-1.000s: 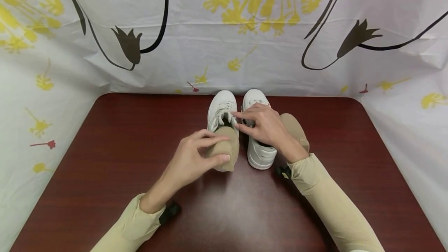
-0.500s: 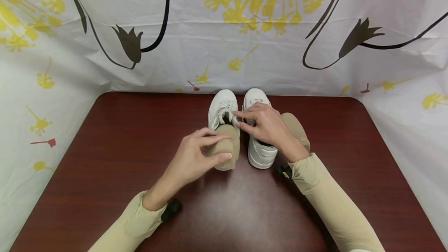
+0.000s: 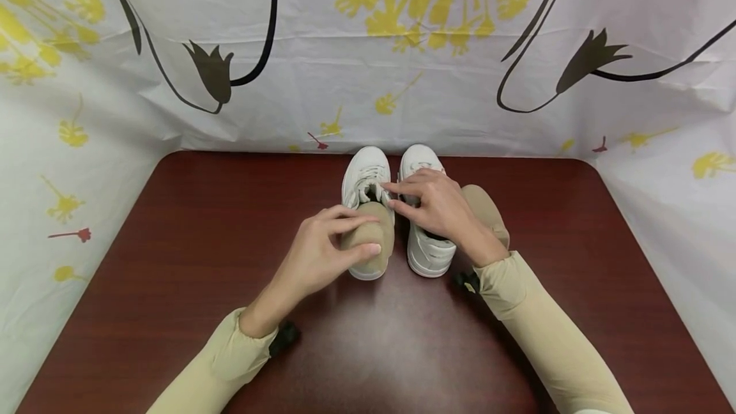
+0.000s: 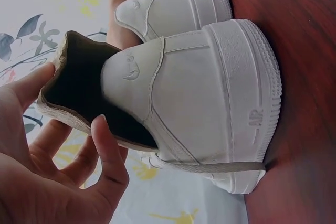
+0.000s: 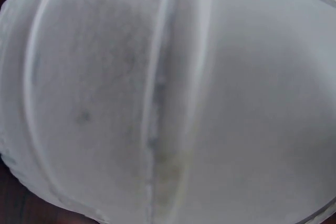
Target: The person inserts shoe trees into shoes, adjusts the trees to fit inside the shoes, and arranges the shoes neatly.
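In the head view, two white sneakers stand side by side, toes away from me. My left hand [image 3: 322, 248] holds a hollow tan shoe insert [image 3: 370, 232] by its rear part, thumb and fingers on its edges. Its front lies inside the left sneaker [image 3: 368, 165]. Dark inner walls of the insert [image 4: 79, 77] show in the left wrist view, beside the heel. My right hand [image 3: 434, 203] reaches over the right sneaker [image 3: 430, 254] and pinches the left sneaker's collar near the tongue. White shoe surface [image 5: 252, 103] fills the right wrist view, without fingers.
A second tan insert [image 3: 482, 209] lies right of the right sneaker, partly behind my right wrist. The sneakers' toes are close to the back edge of the dark red table [image 3: 230, 209]. A patterned white cloth [image 3: 322, 82] hangs behind and at both sides.
My left hand has moved slightly forward with the insert, which sits a little deeper in the left sneaker. More of that sneaker's heel shows. My right hand has stayed in place.
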`<state>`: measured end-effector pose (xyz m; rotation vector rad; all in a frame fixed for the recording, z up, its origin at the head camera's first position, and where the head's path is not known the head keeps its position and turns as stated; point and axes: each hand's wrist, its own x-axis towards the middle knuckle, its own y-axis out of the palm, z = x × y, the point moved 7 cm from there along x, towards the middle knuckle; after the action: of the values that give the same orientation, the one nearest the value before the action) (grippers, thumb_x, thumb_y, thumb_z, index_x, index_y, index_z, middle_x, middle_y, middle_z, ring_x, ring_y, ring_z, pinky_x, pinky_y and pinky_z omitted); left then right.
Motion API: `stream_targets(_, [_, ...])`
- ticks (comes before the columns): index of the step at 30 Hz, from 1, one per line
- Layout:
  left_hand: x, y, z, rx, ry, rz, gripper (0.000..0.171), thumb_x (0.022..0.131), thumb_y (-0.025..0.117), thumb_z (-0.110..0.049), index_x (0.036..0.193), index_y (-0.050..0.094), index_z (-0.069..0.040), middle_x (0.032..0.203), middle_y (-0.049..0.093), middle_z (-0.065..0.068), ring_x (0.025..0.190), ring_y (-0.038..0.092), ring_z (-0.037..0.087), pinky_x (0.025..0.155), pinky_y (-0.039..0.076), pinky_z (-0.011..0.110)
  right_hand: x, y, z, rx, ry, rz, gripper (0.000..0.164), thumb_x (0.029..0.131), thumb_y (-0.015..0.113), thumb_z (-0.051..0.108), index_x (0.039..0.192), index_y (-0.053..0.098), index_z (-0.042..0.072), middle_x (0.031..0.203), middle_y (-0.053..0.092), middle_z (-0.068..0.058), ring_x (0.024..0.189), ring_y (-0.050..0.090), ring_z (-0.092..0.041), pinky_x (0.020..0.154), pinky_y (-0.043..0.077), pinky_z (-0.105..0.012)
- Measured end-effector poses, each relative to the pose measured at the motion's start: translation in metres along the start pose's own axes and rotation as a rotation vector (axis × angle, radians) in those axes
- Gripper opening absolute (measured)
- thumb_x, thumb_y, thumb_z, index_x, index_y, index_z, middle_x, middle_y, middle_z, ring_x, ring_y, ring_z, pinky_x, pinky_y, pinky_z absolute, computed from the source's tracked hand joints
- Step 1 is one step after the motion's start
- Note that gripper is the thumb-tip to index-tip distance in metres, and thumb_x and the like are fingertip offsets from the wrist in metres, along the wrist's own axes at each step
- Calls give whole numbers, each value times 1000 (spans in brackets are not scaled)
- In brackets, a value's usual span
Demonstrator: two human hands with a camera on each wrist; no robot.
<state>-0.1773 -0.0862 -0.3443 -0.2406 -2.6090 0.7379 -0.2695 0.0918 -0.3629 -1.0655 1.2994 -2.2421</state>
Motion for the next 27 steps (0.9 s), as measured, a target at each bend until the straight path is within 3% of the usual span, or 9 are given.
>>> stream_targets(5, [0, 2, 2, -6, 3, -7, 37, 80, 84, -31, 116, 76, -23, 110, 67, -11, 98, 59, 8, 74, 50, 37, 0, 0, 0, 1, 3, 8, 33, 94, 67, 40, 124, 72, 28, 102, 74, 5, 100, 65, -17, 89, 49, -36])
stream_targets(13, [2, 1, 2, 5, 25, -34, 36, 80, 84, -31, 114, 77, -23, 104, 68, -12, 88, 59, 7, 69, 49, 37, 0, 0, 1, -9, -7, 3, 33, 93, 68, 39, 124, 72, 28, 103, 74, 3, 101, 65, -19, 91, 48, -38])
stream_targets(22, [7, 3, 6, -32, 25, -33, 35, 80, 84, -31, 113, 77, -22, 104, 68, -11, 93, 60, 8, 71, 49, 40, -1, -1, 1, -12, -15, -10, 32, 93, 68, 38, 123, 73, 26, 101, 74, 3, 100, 65, -20, 91, 48, -39])
stream_targets(27, [10, 4, 8, -41, 56, -42, 36, 81, 84, -31, 115, 77, -21, 106, 69, -11, 98, 62, 7, 75, 50, 34, -1, -1, 2, -4, -12, -9, 33, 93, 68, 37, 123, 73, 25, 102, 74, 1, 101, 65, -21, 93, 48, -40])
